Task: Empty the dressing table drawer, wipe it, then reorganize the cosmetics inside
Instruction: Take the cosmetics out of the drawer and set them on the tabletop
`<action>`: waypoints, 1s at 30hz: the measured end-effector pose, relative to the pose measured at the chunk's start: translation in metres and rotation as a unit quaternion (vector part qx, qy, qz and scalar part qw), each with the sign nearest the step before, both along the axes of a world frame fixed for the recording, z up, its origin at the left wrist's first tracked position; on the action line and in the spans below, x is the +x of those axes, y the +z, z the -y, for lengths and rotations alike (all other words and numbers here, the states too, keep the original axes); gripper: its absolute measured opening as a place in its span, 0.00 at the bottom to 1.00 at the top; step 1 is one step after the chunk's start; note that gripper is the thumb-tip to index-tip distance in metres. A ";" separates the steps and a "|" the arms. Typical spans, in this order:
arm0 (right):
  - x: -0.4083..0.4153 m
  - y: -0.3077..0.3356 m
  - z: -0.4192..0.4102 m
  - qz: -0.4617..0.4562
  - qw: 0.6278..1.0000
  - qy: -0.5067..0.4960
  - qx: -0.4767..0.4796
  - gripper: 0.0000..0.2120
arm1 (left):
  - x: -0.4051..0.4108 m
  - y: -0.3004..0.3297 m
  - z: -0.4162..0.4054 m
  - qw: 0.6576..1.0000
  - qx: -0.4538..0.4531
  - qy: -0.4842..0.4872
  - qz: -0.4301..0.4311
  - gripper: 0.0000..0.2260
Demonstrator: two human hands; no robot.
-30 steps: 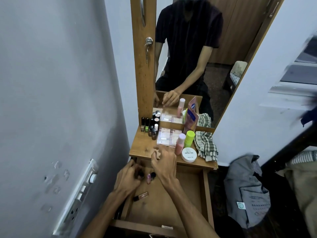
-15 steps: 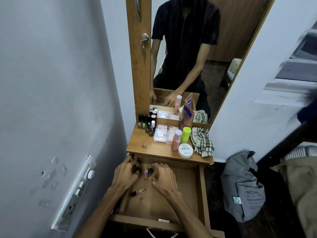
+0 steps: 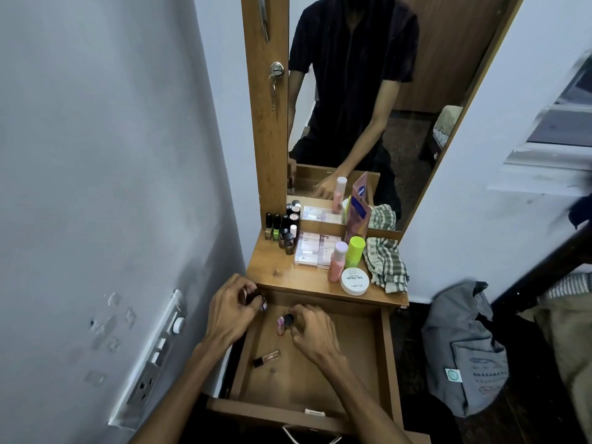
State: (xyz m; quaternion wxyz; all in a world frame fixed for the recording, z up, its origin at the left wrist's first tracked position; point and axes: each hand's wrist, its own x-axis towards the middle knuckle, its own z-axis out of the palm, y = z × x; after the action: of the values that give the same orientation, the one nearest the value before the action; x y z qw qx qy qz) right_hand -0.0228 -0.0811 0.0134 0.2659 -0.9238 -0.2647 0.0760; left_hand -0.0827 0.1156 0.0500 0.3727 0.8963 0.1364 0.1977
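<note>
Fingers (image 3: 256, 304) of the left hand (image 3: 229, 310) were curled round a small dark bottle at the far left corner of the open drawer (image 3: 386, 357), just under the table (image 3: 272, 267) edge; what kind of bottle could not be told. The right hand (image 3: 315, 331) lay inside the drawer at its far middle, fingers bent over the black cap of a nail polish bottle (image 3: 288, 320), seemingly pinching it. Just left of it, touching or nearly so, stood a small pink bottle (image 3: 281, 325), upright.

Nearer and to the left lay a lip gloss tube (image 3: 266, 358) on its side, long axis running from near-left to far-right, dark cap toward the near-left. It sat about as close to either hand, a little nearer the left wrist.

Judging by this, the drawer was nearly emptied: those few pieces remained, and the drawer floor around them was bare wood with room to reach. On the table the open room was the left front part; the far left held a cluster of nail polish bottles (image 3: 283, 230), the middle a palette (image 3: 315, 249), a pink bottle (image 3: 337, 261), a green bottle (image 3: 355, 251) and a white jar (image 3: 355, 281), the right a checked cloth (image 3: 386, 264).
</note>
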 end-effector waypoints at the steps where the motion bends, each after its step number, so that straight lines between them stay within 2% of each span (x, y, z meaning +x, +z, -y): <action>1: 0.000 0.000 0.000 0.000 1.000 0.000 0.000 0.14 | 0.003 0.006 -0.002 1.000 0.001 0.002 0.011 0.06; 11: 0.000 -0.005 -0.001 0.003 1.000 0.016 0.017 0.10 | 0.068 0.060 -0.018 1.000 0.002 0.004 0.014 0.05; 20: 0.007 -0.007 0.002 0.008 0.999 0.013 0.028 0.07 | 0.125 0.054 -0.027 0.999 0.024 0.011 -0.030 0.04; 30: 0.014 0.006 0.011 0.044 0.997 -0.029 0.064 0.10 | 0.140 0.046 -0.020 0.998 0.034 0.032 -0.039 0.06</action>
State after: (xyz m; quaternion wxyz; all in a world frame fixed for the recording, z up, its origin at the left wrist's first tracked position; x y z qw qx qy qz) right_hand -0.0085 -0.0926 0.0190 0.3148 -0.9146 -0.2537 0.0106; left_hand 0.0576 0.1359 0.0961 0.3302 0.9105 0.1728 0.1790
